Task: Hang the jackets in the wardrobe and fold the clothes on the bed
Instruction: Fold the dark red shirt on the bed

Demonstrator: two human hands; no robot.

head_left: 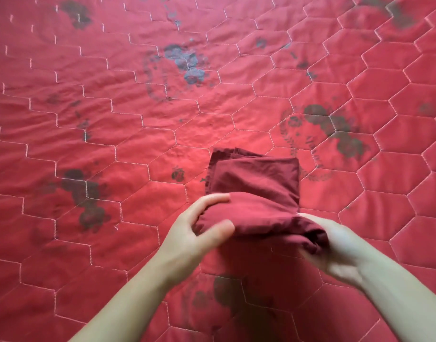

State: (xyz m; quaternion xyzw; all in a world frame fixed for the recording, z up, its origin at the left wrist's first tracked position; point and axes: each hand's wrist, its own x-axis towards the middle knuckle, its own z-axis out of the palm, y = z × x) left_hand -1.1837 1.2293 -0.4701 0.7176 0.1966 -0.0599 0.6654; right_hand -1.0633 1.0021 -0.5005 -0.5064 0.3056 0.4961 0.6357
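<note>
1. A red quilted bedspread (93, 149) with hexagon stitching and faded dark flower prints fills the whole view. No wardrobe or jacket shows here.

2. A dark red garment (255, 183), already folded into a narrow stack of layers, lies on the bed just ahead of the person. Its far end rests flat on the quilt, while its near end is raised and curled over.

3. The left hand (194, 230) holds the left side of the raised end. Its grip is partly closed: the thumb lies on top of the cloth and the fingers curl against the edge, probably to keep the layers from sliding apart.

4. The right hand (335, 245) is at the right side of the same end, palm turned up, with cloth draped over its fingers. It is blurred, so how tightly that grip closes cannot be told for sure, though the fingers seem tucked under the fabric to carry it.

5. Holding both sides of the near end suggests the fold is being doubled forward onto the flat half, which would make a compact bundle.

6. The loose edges at the far left corner look uneven and may need squaring.
</note>
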